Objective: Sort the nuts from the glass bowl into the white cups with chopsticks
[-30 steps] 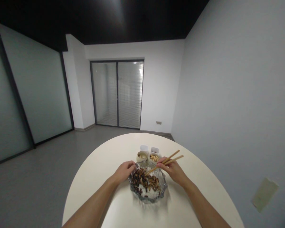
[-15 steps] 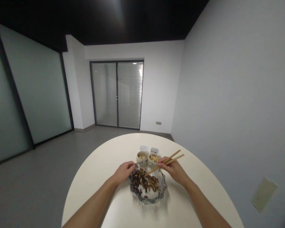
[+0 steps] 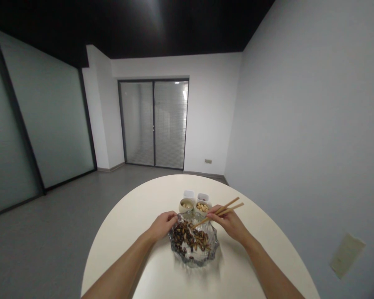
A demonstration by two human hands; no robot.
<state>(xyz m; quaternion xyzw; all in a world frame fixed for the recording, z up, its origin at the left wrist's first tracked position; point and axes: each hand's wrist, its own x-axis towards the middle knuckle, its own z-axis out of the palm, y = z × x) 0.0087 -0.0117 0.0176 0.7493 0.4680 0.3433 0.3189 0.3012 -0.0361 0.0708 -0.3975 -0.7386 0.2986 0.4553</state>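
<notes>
A scalloped glass bowl holds a heap of dark and pale seeds on the round white table. My left hand is curled on the bowl's left rim. In my right hand, fingers closed, is a pair of wooden chopsticks; their tips point down-left into the seeds near the far side of the bowl. Just behind the bowl stand two small round cups, the left cup with pale bits and the right cup with peanuts.
Two small white square containers sit behind the cups. The table's right side runs close to a grey wall. Grey floor, frosted glass partitions and a sliding door lie beyond the table.
The chopsticks' tips have lifted slightly and shifted toward the far edge of the bowl. My right hand moved a little away from me. The left hand stays on the rim.
</notes>
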